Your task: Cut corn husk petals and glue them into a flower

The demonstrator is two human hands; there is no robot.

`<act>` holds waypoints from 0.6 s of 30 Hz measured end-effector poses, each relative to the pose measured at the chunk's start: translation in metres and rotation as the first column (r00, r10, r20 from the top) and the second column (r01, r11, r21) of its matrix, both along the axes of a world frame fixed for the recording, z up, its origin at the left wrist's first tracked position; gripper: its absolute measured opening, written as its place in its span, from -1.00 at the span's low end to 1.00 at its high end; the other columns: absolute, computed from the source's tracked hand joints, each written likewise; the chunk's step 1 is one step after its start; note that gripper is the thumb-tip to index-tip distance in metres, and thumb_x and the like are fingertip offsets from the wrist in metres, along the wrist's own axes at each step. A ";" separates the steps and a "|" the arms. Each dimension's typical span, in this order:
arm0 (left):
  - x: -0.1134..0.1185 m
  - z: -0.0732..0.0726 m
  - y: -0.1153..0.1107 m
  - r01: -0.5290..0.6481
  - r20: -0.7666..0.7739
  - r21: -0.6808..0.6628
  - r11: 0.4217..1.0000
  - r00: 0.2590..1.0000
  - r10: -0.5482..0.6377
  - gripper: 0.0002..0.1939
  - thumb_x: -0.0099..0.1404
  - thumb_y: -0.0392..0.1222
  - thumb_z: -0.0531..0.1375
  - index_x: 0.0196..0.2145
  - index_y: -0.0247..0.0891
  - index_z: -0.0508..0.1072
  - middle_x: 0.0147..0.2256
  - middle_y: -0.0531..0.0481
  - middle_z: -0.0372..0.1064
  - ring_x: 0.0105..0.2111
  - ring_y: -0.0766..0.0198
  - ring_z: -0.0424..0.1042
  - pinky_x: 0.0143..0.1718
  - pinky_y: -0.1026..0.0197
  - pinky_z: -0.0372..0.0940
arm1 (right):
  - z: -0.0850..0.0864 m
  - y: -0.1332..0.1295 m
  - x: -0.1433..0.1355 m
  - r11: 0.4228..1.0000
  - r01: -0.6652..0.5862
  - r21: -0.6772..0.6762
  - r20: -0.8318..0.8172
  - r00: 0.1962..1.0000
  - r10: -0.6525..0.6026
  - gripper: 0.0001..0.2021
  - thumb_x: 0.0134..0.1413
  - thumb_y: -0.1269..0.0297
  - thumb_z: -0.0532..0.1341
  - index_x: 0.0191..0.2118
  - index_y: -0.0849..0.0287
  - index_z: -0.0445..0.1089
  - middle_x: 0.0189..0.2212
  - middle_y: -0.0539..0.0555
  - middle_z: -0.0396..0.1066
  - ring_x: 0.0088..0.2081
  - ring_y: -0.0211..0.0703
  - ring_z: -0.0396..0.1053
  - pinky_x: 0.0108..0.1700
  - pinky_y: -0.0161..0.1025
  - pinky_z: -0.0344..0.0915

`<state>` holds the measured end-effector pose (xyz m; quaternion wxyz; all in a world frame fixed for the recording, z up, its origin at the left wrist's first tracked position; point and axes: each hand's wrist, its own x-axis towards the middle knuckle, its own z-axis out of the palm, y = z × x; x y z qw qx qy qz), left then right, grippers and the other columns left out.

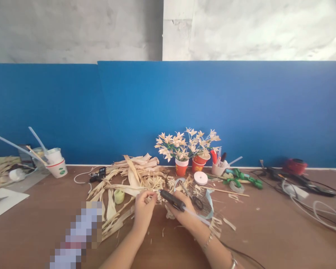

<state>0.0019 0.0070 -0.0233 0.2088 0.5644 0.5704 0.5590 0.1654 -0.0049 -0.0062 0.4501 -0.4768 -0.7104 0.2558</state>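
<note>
My right hand is closed around a black hot glue gun, its nozzle pointing left and a translucent glue stick running out of its back end. Just left of the nozzle, my left hand is in a pinch, thumb against fingers; whatever small thing sits at its fingertips is too small to name. Dry corn husks lie in a heap behind and beside my left hand. Beyond my right hand are a pair of scissors, a pale blue ribbon and husk scraps.
Husk flowers stand in red paper cups at the back. Right of them are a white ribbon spool, a tool cup and green ribbon. Cables and a power strip lie far right; a white cup stands left.
</note>
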 end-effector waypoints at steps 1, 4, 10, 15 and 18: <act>0.000 0.001 0.000 0.002 -0.023 0.010 1.000 1.000 -0.002 -0.79 0.11 -0.06 0.17 -0.54 -0.23 0.47 -0.50 0.00 0.41 -0.42 0.18 0.38 -0.41 0.22 0.24 | 0.001 0.000 0.000 1.000 -0.004 0.012 0.015 1.000 0.004 -0.83 -0.05 0.30 0.19 -0.56 0.18 0.21 -0.56 -0.05 0.23 -0.49 -0.28 0.21 -0.42 -0.35 0.13; -0.001 0.004 -0.001 0.012 -0.080 0.043 0.999 0.997 -0.008 -0.81 0.12 -0.11 0.16 -0.56 -0.23 0.44 -0.49 0.00 0.41 -0.39 0.17 0.38 -0.34 0.19 0.24 | 0.002 0.000 -0.001 1.000 -0.004 0.025 0.037 0.999 0.004 -0.83 -0.05 0.31 0.19 -0.56 0.18 0.23 -0.56 -0.04 0.24 -0.49 -0.26 0.22 -0.41 -0.34 0.15; 0.000 0.005 -0.002 0.006 -0.119 0.077 0.997 0.993 0.003 -0.84 0.11 -0.17 0.15 -0.56 -0.23 0.43 -0.49 0.00 0.41 -0.37 0.16 0.37 -0.28 0.15 0.24 | 0.001 0.001 -0.003 0.999 -0.005 0.032 0.039 0.999 0.004 -0.81 -0.02 0.29 0.18 -0.57 0.18 0.22 -0.56 -0.04 0.25 -0.49 -0.26 0.24 -0.40 -0.34 0.17; 0.001 0.007 -0.003 0.008 -0.125 0.092 0.996 0.992 0.003 -0.85 0.10 -0.18 0.14 -0.57 -0.22 0.43 -0.50 0.00 0.41 -0.38 0.16 0.38 -0.28 0.14 0.25 | 0.000 0.002 -0.003 0.999 -0.002 0.044 0.056 0.998 0.000 -0.82 -0.02 0.30 0.18 -0.57 0.18 0.23 -0.55 -0.03 0.25 -0.49 -0.26 0.24 -0.40 -0.34 0.16; 0.001 0.009 -0.004 0.011 -0.123 0.093 0.996 0.992 0.000 -0.84 0.10 -0.19 0.13 -0.57 -0.22 0.43 -0.50 0.00 0.41 -0.39 0.16 0.38 -0.28 0.15 0.25 | 0.000 0.001 -0.002 0.999 -0.001 0.050 0.048 0.999 -0.001 -0.81 -0.03 0.31 0.18 -0.58 0.17 0.22 -0.56 -0.03 0.25 -0.49 -0.26 0.24 -0.41 -0.34 0.16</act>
